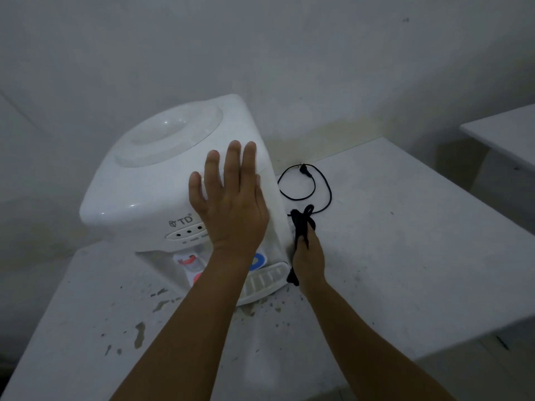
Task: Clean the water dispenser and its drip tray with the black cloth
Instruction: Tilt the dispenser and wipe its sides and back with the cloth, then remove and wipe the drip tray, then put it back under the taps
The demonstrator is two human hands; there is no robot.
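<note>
A white tabletop water dispenser (pixel 144 180) stands on a white counter (pixel 405 256), its round bottle well on top. My left hand (pixel 231 204) lies flat with straight fingers on the dispenser's top front right corner. My right hand (pixel 308 256) grips the black cloth (pixel 301 224) against the lower right side of the dispenser. The white slotted drip tray (pixel 265 280) juts out at the dispenser's base, partly hidden by my left forearm. A red tap (pixel 188 260) and a blue tap (pixel 257 260) show under the front panel.
The dispenser's black power cord (pixel 312 183) lies coiled on the counter to the right, unplugged. The counter's paint is chipped and spotted in front of the dispenser. A wall stands close behind, and a second white surface (pixel 503 131) sits at the far right.
</note>
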